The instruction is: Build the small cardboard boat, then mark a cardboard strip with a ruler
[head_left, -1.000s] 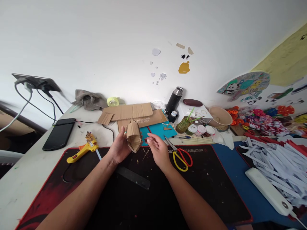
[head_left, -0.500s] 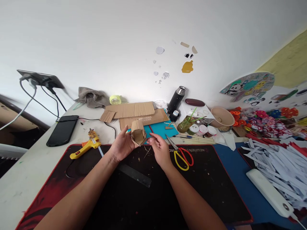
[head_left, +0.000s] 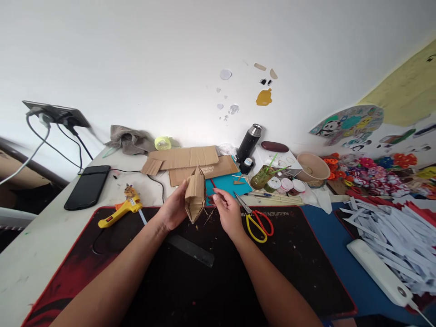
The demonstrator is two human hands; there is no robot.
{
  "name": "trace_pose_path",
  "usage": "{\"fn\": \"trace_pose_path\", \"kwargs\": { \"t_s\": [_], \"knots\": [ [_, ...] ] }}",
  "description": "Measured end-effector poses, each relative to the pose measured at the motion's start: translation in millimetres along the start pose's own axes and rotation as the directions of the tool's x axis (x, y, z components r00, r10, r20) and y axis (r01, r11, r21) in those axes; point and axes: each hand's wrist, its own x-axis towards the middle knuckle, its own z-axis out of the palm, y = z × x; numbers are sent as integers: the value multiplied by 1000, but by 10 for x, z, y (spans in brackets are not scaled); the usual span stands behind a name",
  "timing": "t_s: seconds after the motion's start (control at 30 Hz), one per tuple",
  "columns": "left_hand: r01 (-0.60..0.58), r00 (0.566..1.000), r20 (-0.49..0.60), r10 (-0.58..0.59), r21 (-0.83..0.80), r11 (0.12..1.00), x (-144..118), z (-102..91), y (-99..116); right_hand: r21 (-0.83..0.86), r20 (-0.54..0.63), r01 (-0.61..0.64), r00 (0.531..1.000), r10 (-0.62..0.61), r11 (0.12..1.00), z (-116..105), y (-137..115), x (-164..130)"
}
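My left hand (head_left: pixel 175 206) grips a small hollow piece of folded cardboard (head_left: pixel 195 193) from its left side. The piece is tilted with its open end toward me, and that opening is narrow and pointed at the bottom. My right hand (head_left: pixel 226 211) hovers just to the right of it, fingers curved and apart, with nothing visible in them. Below the hands a clear ruler (head_left: pixel 192 250) lies on the black mat (head_left: pixel 190 295). Scissors (head_left: pixel 254 218) with one yellow and one red handle rest right of my right hand.
A yellow glue gun (head_left: pixel 124 209) and a black phone (head_left: pixel 87 187) lie on the left. Behind are cardboard sheets (head_left: pixel 187 156), a black flask (head_left: pixel 249 143) and paint jars (head_left: pixel 286 184). White paper strips (head_left: pixel 391 245) and a white power bank-like device (head_left: pixel 379 272) are at right.
The cardboard piece has turned and been squeezed in my left hand: its opening went from wide and rounded to narrow and pointed. My right hand has hardly moved.
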Motion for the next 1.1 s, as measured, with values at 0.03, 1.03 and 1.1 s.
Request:
{"fn": "trace_pose_path", "kwargs": {
  "t_s": [0.03,1.03,1.1],
  "knots": [
    [-20,1000,-10,21,32,999,-11,16,-12,2,-5,1,1000,-1,1000,-10,-27,12],
    [209,966,72,-249,354,912,-174,-40,125,-54,317,-130,938,140,990,-201,-374,-14],
    [218,967,41,-250,371,903,-177,-19,123,-83,306,-123,941,143,989,-203,-365,-23]
  ]
}}
